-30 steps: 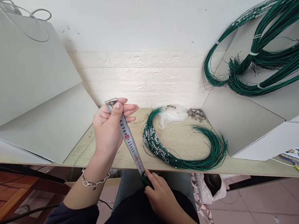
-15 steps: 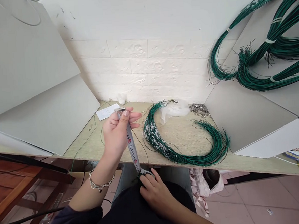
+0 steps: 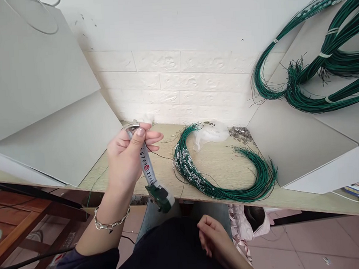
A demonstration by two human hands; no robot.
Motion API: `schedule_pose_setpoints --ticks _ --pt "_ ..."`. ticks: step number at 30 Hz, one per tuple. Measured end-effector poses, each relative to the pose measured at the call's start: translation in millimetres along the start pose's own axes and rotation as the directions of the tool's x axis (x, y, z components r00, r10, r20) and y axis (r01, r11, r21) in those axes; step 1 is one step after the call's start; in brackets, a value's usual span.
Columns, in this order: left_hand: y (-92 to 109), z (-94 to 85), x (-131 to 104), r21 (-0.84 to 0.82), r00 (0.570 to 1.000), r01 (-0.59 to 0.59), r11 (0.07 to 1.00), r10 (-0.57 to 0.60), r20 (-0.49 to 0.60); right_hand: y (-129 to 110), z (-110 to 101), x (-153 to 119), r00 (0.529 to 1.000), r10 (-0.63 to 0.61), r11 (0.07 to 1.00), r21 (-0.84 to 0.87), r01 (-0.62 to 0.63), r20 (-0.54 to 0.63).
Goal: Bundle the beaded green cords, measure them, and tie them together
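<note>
My left hand (image 3: pixel 128 154) pinches the metal-hooked end of a tape measure (image 3: pixel 161 197) between thumb and fingers. Its white blade, with black and red numbers, slants down from the hand. The green and grey case hangs at the lower end of the blade, over the table's front edge. A thin dark wire trails from my left fingers toward the right. In front of my body, my right hand (image 3: pixel 212 234) is away from the case, its fingers loosely bent with nothing visible in them. Right of the tape lies a curved bundle of green wires (image 3: pixel 222 188) with white beads.
A clear plastic bag (image 3: pixel 211 134) and a pile of small metal parts (image 3: pixel 240 134) lie at the back of the table (image 3: pixel 220 162). More green wire bundles (image 3: pixel 323 56) hang at upper right. Grey-white panels (image 3: pixel 38 74) flank the table. A pink bag (image 3: pixel 245 221) is below.
My right hand has let go of the tape measure case and moved right and down. The case has risen toward my left hand, with less blade showing. My left hand has shifted slightly left.
</note>
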State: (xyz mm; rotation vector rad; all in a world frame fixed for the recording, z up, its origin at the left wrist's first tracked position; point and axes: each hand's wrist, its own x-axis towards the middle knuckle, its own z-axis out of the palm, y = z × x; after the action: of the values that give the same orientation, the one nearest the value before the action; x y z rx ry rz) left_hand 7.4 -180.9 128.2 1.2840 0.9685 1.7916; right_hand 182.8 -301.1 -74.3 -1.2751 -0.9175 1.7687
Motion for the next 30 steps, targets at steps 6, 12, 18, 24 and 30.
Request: schedule_pose_setpoints --ticks 6,12,18,24,30 --pt "-12 -8.9 -4 -0.027 0.997 0.067 0.997 -0.066 0.037 -73 -1 -42 0.988 -0.113 0.778 0.628 0.019 0.11" --pt "-22 -6.2 -20 -0.005 0.986 0.149 0.989 -0.149 0.071 -116 46 -32 0.771 -0.629 0.727 0.274 0.629 -0.1" --pt "-32 -2.4 -33 -0.042 0.961 0.271 0.962 -0.268 0.074 -124 83 19 0.173 -0.957 0.071 -0.385 0.92 0.235" --pt "-40 -5.1 -34 -0.077 0.948 0.319 0.945 -0.318 0.019 -119 86 20 0.319 -0.876 0.076 -0.55 0.832 0.362" --pt "-47 -16.7 -27 -0.085 0.963 0.27 0.959 -0.271 0.007 -96 -3 -38 0.739 -0.576 0.593 -0.443 0.673 0.351"
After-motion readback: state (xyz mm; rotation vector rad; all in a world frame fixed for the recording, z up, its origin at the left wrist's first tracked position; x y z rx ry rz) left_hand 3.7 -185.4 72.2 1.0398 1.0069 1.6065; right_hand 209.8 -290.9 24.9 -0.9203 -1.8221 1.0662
